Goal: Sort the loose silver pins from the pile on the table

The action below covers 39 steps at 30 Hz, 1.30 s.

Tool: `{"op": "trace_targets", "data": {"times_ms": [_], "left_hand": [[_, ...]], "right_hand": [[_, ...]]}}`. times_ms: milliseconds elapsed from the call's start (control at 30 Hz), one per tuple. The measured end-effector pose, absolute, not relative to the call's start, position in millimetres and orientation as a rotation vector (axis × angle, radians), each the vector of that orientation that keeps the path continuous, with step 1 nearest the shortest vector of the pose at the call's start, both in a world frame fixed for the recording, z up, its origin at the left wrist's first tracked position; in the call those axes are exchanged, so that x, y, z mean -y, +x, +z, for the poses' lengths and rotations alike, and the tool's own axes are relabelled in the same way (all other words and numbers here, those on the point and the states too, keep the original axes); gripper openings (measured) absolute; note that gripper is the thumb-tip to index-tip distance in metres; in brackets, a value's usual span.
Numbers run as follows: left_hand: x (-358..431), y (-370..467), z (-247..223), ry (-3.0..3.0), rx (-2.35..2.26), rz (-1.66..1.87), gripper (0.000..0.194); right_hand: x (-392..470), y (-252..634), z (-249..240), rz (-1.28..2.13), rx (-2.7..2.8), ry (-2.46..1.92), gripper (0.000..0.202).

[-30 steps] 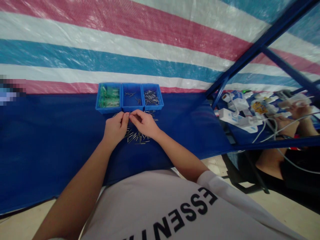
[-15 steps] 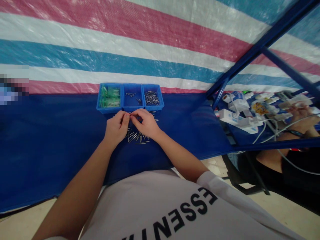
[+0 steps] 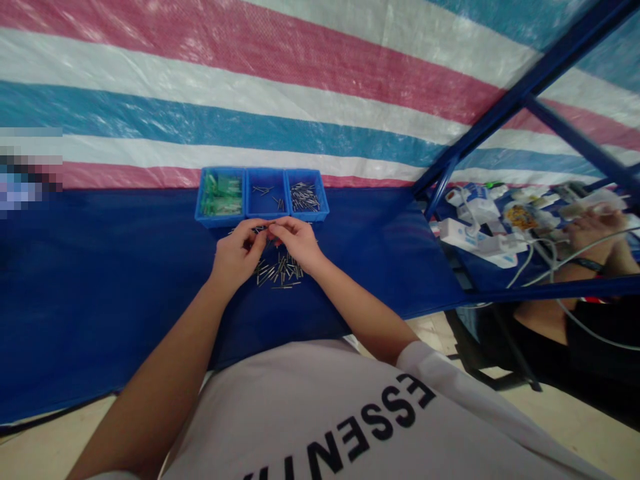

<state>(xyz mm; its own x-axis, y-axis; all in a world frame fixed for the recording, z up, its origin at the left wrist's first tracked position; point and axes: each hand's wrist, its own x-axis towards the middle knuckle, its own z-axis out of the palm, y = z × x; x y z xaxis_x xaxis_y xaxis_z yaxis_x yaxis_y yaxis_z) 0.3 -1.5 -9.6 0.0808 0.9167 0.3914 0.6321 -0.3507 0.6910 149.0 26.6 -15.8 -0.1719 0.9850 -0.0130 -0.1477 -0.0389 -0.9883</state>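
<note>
My left hand (image 3: pixel 237 252) and my right hand (image 3: pixel 299 244) meet above the table, fingers bent and fingertips pinched together. Whatever sits between the fingertips is too small to make out. Under and in front of them lies a loose pile of thin metal pins (image 3: pixel 280 269) that look like blind rivets, partly covered by the hands. Just beyond stand three joined blue bins. The left bin (image 3: pixel 219 221) holds green-tinted clear packets (image 3: pixel 221 195). A few pins lie in the middle bin (image 3: pixel 260 205), while many fill the right bin (image 3: pixel 309 217).
A blue cover (image 3: pixel 125 287) spreads over the table, with a striped plastic sheet (image 3: pixel 225 93) behind it. To the right rises a blue metal frame (image 3: pixel 470 140). Past it are a white power strip (image 3: pixel 477 243), cables, bags and another person's hands (image 3: pixel 593 233).
My left fingers have shifted slightly right and opened into a rounder pinch, the thumb lower. My right hand has barely moved, and the bins look unchanged.
</note>
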Motion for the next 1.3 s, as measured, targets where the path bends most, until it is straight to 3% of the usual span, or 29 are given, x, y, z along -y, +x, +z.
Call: {"op": "trace_targets", "data": {"times_ms": [167,433,767,1300], "left_hand": [[0.9,-0.6,-10.8,2.023,-1.621,1.136,0.028],[0.0,0.0,-9.1,2.043,-1.662,1.036,0.024],[-0.2,-2.6,-8.1,2.040,-1.683,1.093,0.028],[-2.0,-4.3,-11.7,2.030,-1.700,1.114,0.025]], "right_hand": [[-24.7,148.4,-10.5,1.558,1.122,-0.990,0.023],[-26.5,150.4,-15.3,1.197,1.313,-0.987,0.024],[-23.1,147.2,-12.5,1.351,1.293,-1.005,0.032],[-24.6,147.5,-16.4,1.315,1.293,-0.997,0.026]]}}
